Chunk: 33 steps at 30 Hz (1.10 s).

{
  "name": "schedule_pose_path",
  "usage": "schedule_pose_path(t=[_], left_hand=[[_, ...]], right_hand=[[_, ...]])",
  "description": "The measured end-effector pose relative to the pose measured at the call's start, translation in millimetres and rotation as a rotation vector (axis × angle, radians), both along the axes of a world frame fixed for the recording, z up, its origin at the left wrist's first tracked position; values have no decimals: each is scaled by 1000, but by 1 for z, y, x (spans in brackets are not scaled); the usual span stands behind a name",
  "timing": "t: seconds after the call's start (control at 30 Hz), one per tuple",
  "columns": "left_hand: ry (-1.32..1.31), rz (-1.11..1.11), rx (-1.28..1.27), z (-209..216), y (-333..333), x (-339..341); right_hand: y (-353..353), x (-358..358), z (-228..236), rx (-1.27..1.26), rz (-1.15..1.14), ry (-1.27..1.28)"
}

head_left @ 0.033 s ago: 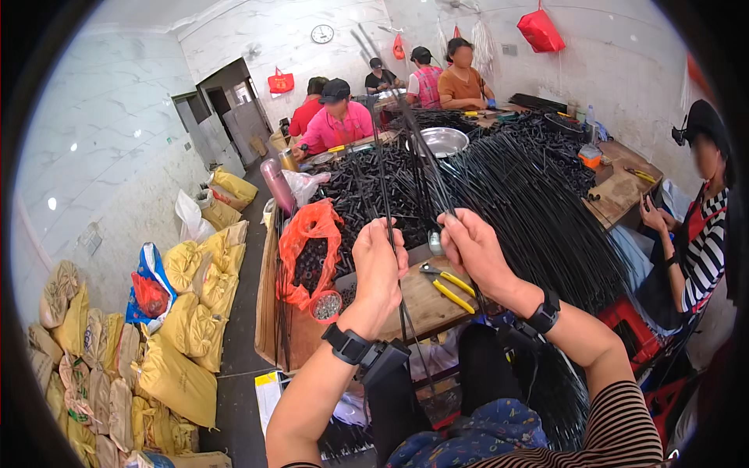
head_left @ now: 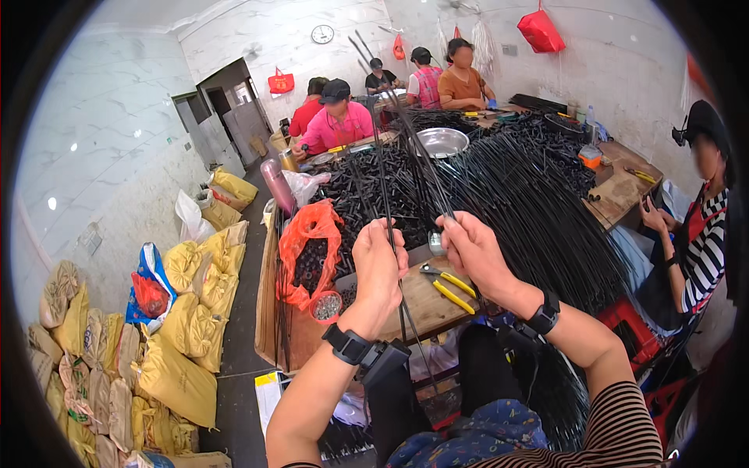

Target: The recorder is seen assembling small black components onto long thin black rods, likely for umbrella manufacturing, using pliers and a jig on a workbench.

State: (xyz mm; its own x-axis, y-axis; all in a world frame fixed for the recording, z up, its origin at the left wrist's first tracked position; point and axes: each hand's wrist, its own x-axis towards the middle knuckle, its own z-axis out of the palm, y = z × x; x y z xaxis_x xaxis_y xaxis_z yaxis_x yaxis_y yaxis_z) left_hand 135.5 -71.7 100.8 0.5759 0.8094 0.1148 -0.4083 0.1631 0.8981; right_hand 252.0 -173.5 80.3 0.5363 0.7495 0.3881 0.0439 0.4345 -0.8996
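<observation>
Head camera: a wooden table (head_left: 421,306) runs away from the person, its near edge bare, the rest buried under a heap of short black pieces (head_left: 347,186) on the left and a broad spread of long black rods (head_left: 538,218) on the right. Pale marbled walls (head_left: 117,164) close in the room, with a round clock (head_left: 322,33) high up and a doorway (head_left: 234,101) at the back; yellow and tan sacks (head_left: 178,378) are stacked along the left wall, their contents hidden. Co-workers (head_left: 347,123) sit around the table. An orange-red plastic bag (head_left: 290,243) stands open at the left edge, dark pieces inside, and just beside it a small red cup (head_left: 325,321) holds little metal bits. A metal bowl (head_left: 462,145) rests farther back, and an orange box (head_left: 590,161) sits toward the right. The left hand (head_left: 379,256) is closed around thin black sticks (head_left: 384,183) that run up past it and down toward the lap; the right hand (head_left: 473,248) pinches a few more dark sticks, slanting up and to the left over the table. Yellow-handled pliers (head_left: 450,287) lie on the wood between the forearms
</observation>
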Motion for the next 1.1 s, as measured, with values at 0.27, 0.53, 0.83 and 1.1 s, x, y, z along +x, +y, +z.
schedule_pose_path(t=[0.27, 0.53, 0.83, 1.1], left_hand=[[11, 50, 1, 8, 2, 8], [27, 114, 30, 22, 10, 24], [-13, 137, -6, 16, 9, 25], [1, 126, -3, 13, 3, 27]], right_hand=[[-7, -7, 0, -76, 136, 141], [-9, -14, -11, -108, 157, 80], [-10, -16, -9, -143, 123, 66], [-10, -16, -13, -156, 135, 64]])
